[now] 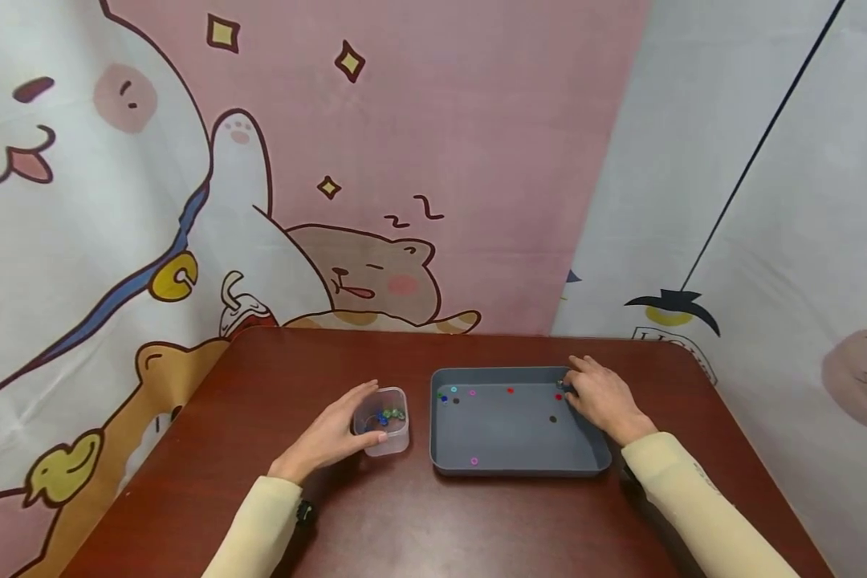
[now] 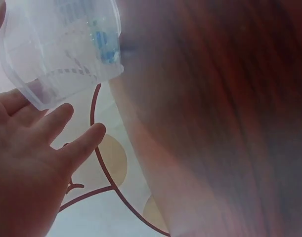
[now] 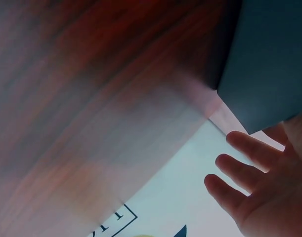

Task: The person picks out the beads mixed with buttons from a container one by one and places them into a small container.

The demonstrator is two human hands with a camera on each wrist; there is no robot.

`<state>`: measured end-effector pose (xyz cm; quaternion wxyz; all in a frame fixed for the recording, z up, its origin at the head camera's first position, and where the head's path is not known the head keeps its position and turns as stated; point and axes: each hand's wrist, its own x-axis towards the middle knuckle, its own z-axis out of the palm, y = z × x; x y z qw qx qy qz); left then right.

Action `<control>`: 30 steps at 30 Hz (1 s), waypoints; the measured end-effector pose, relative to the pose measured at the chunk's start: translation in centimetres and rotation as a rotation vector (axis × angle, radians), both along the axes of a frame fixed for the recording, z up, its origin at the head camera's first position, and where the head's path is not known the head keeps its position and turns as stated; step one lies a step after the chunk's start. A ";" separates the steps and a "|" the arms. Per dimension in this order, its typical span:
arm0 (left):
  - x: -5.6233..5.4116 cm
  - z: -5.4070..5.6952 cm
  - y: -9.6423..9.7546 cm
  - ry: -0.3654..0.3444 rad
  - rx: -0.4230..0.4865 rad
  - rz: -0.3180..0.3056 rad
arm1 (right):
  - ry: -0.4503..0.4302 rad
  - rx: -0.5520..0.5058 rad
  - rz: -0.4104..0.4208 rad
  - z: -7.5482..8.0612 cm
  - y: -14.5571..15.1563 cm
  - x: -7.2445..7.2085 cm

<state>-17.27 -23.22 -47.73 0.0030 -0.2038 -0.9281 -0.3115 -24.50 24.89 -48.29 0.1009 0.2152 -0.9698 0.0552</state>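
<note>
My left hand holds a small clear plastic container, thumb on its near side and fingers behind. Blue and green beads lie inside it. In the left wrist view the container is tilted in the picture, with some fingers spread below it. My right hand reaches over the right end of a grey tray. Its thumb and forefinger are close to a small shiny bead in the far right corner. In the right wrist view the tray wall hides those fingertips, so any pinch is unclear.
Scattered on the tray floor are red pieces, a dark piece, pink rings and a cyan ring. Both tray and container are on a reddish-brown table. Behind it hangs a cartoon-printed cloth.
</note>
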 end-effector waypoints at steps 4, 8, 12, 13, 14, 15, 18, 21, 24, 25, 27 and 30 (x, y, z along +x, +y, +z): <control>0.0 0.0 0.2 0.006 0.003 0.010 | 0.006 -0.016 0.010 -0.2 0.0 0.0; 0.0 -0.1 0.3 0.013 0.010 0.021 | 0.009 -0.031 0.014 -0.4 0.1 0.1; 0.1 -0.1 0.3 0.002 0.014 0.037 | 0.013 -0.054 0.011 -0.1 0.1 0.2; 0.1 -0.1 0.3 -0.002 0.016 0.039 | 0.013 -0.062 0.010 0.0 0.1 0.2; 0.2 -0.1 0.4 -0.006 0.015 0.042 | 0.013 -0.074 0.008 0.1 0.1 0.3; 0.1 -0.2 0.4 -0.006 0.013 0.043 | 0.017 -0.087 0.008 0.3 0.1 0.4; 0.0 -0.1 0.4 0.009 0.011 0.033 | 0.036 -0.133 0.009 0.7 0.2 0.8; -0.2 0.0 0.5 0.024 0.004 0.024 | 0.069 -0.176 0.014 1.3 0.1 1.2; -0.3 -0.1 0.4 0.029 -0.011 0.021 | 0.100 -0.208 0.025 1.9 -0.3 1.7; -0.3 -0.2 0.4 0.029 -0.015 0.020 | 0.111 -0.220 0.031 2.1 -0.5 1.8; -0.2 -0.3 0.3 0.035 -0.024 0.020 | 0.135 -0.243 0.049 2.6 -1.0 2.1; -0.2 -0.6 0.2 0.044 -0.024 0.018 | 0.173 -0.279 0.078 3.1 -1.8 2.6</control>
